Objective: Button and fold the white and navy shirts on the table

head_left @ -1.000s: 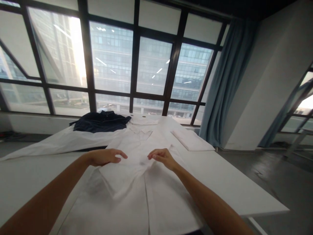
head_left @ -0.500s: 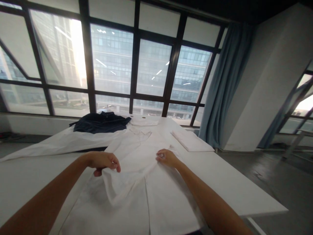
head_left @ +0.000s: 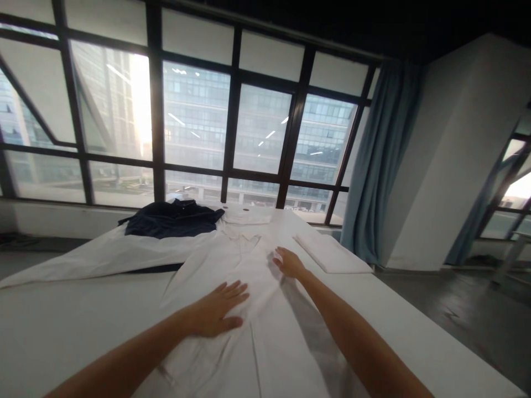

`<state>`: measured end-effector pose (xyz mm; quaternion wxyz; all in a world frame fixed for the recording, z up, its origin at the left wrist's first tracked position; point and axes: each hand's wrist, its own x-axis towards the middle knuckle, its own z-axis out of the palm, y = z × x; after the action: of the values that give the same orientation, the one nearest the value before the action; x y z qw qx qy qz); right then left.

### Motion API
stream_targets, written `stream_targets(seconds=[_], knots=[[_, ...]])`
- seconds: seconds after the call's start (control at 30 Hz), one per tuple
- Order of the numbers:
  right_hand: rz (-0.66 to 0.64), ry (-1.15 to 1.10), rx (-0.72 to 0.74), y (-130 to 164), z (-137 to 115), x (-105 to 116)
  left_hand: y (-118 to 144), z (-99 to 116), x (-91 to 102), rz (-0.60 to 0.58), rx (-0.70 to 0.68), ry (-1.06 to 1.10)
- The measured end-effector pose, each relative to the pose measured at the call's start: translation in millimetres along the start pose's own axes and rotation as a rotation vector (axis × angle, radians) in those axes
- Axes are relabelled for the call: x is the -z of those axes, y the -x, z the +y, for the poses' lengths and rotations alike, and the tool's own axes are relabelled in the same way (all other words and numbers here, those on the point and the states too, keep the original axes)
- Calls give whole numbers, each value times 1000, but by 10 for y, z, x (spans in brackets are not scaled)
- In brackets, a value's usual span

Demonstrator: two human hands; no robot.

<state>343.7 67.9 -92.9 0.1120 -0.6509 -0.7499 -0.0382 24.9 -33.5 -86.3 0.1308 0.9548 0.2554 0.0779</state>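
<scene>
A: The long white table [head_left: 53, 326] carries everything. On it the white shirt [head_left: 265, 342] lies spread flat, collar toward the windows, one sleeve stretched far out to the left.

B: And the hands?

A: The left hand [head_left: 218, 309] lies palm down on the shirt front, fingers spread and loose, grasping nothing. The right hand [head_left: 289, 263] rests farther up, near the shoulder, fingers extended against the cloth; whether they pinch a fold cannot be told.

B: How would the smoothing go well?

A: Probably by holding the left palm steady as an anchor while the right sweeps outward from the placket, so wrinkles travel to the edge rather than bunching at the buttons.

B: The count?

A: One white shirt under the hands, one dark navy garment [head_left: 172, 219] heaped at the far end, one folded white piece [head_left: 332, 254] to the right, a smaller folded white piece [head_left: 248, 216] beyond the collar. Two hands, one table.
</scene>
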Motion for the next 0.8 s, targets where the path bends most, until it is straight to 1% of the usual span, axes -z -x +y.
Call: stream_targets(seconds=[0.07, 0.13, 0.17, 0.23, 0.27, 0.3, 0.33, 0.37, 0.4, 0.43, 0.47, 0.5, 0.53, 0.6, 0.67, 0.73, 0.8], knots=[[-115, -5, -73, -158, 129, -73, 11, -20, -62, -46, 7, -11], [-220, -28, -141, -252, 234, -165, 19, -43, -91, -58, 15, -13], [-251, -39, -158, -275, 271, -210, 15, -56, -100, -60, 10, -6], [-266, -40, -161, -279, 314, -285, -16, -101, -99, -55, -14, 41], [-253, -31, -159, -267, 324, -314, -38, -144, -82, -32, -17, 88], [-224, -19, -158, -248, 329, -338, -59, -207, -48, 5, -1, 153], [-182, -6, -157, -227, 333, -359, -72, -292, 8, 61, 49, 233], [-131, 7, -153, -205, 338, -378, -69, -401, 87, 142, 146, 319], [-78, 16, -145, -185, 344, -393, -43, -531, 189, 204, 284, 404], [-30, 19, -132, -167, 352, -406, 12, -675, 307, 291, 498, 472], [5, 17, -118, -151, 361, -416, 98, -826, 437, 371, 716, 477], [29, 10, -104, -138, 370, -421, 214, -975, 568, 423, 885, 426], [46, 2, -94, -127, 376, -421, 353, -1114, 690, 476, 1021, 310], [66, -19, -89, -112, 381, -410, 671, -1341, 876, 552, 1177, 29], [72, -37, -94, -102, 376, -391, 975, -1494, 951, 632, 1320, -90], [76, -51, -98, -97, 369, -375, 1216, -1603, 922, 713, 1440, -201], [78, -62, -98, -98, 365, -367, 1386, -1708, 837, 738, 1554, -258]])
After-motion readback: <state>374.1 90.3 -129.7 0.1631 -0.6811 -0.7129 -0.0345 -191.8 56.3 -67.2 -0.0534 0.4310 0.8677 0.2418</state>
